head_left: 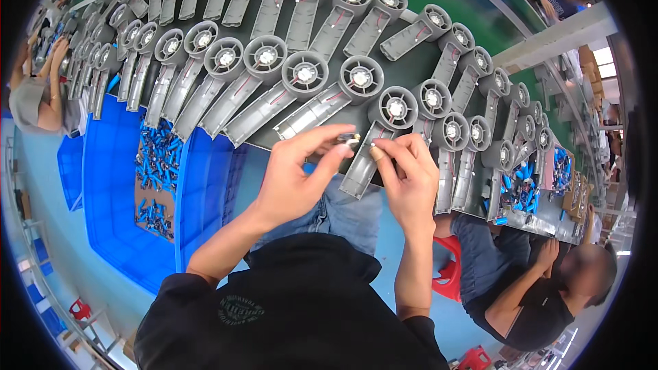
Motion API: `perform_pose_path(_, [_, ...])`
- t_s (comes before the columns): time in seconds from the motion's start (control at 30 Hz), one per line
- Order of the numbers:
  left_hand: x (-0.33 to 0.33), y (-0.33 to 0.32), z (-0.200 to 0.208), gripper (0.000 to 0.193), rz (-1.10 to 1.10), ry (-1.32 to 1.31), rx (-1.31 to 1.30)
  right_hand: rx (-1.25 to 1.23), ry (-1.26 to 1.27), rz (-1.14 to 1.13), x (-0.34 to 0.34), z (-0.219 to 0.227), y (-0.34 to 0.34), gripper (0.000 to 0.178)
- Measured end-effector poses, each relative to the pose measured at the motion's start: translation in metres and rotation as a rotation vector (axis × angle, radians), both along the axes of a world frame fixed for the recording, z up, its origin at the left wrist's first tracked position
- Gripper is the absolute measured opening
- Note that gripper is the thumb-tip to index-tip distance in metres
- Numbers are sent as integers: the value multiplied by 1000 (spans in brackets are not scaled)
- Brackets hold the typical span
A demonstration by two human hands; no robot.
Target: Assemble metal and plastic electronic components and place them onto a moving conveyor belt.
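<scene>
Between thumb and forefinger of my left hand (293, 177) is a small dark-and-silver part (348, 138), too small to name. My right hand (409, 173) is closed in a pinch beside it, with a small white piece (373, 144) showing at the fingertips; it looks like a wire connector. Both hands are above the half-shell handle (361, 170) of a grey fan housing (397, 107). This housing lies at the near edge of the table, its round spoked end pointing away from me. A slight gap separates the two sets of fingertips.
Rows of similar grey fan housings (265, 57) cover the dark table, some with red wires. At left a blue bin (130, 233) holds several blue cylindrical parts (159, 157). More blue parts (522, 188) lie at right. A co-worker (528, 294) sits close on my right.
</scene>
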State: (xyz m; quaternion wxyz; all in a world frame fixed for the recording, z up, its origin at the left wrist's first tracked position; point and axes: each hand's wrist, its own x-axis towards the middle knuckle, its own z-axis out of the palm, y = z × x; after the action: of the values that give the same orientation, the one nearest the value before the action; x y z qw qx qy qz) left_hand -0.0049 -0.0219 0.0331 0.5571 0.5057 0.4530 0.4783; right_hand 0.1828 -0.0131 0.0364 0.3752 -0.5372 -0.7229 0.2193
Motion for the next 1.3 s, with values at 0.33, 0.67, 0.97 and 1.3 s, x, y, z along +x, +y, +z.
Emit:
perform_pose_path(0.33, [11, 9, -22, 33, -12, -94, 110, -112, 184, -22, -4, 4, 4, 14])
perform_pose_path(0.67, [12, 15, -32, 34, -104, -179, 254, -134, 219, -34, -1, -1, 7, 12])
perform_pose_path(0.97, [5, 18, -30, 36, -187, 19, 283, -145, 184, -10, 2, 1, 8, 11])
perform_pose_path(1.3, [5, 19, -34, 35, -179, 90, 297, 31, 133, -8, 2, -4, 12, 14])
